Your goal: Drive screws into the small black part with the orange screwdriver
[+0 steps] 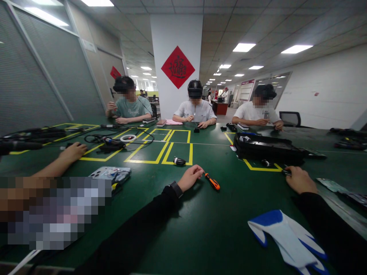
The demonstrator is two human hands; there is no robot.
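My left hand [190, 178], with a dark band at the wrist, pinches the metal shaft end of an orange-and-black screwdriver [212, 181]. The screwdriver's handle points right and toward me, low over the green table [197, 225]. Far to the right, the fingers of my right hand [302, 180] are closed on a small black object [286, 172], mostly covered by the fingers. A short black-and-white cylindrical part [267, 163] lies left of that hand. Another such part [179, 161] rests beyond my left hand, inside yellow tape.
A long black plastic tray [262, 147] stands beyond my right hand. White-and-blue gloves [286, 240] lie near me. Left are a co-worker's hand [73, 152], a clear case [111, 172], cables [110, 144] and a white ring roll [128, 138]. Several people sit across the table.
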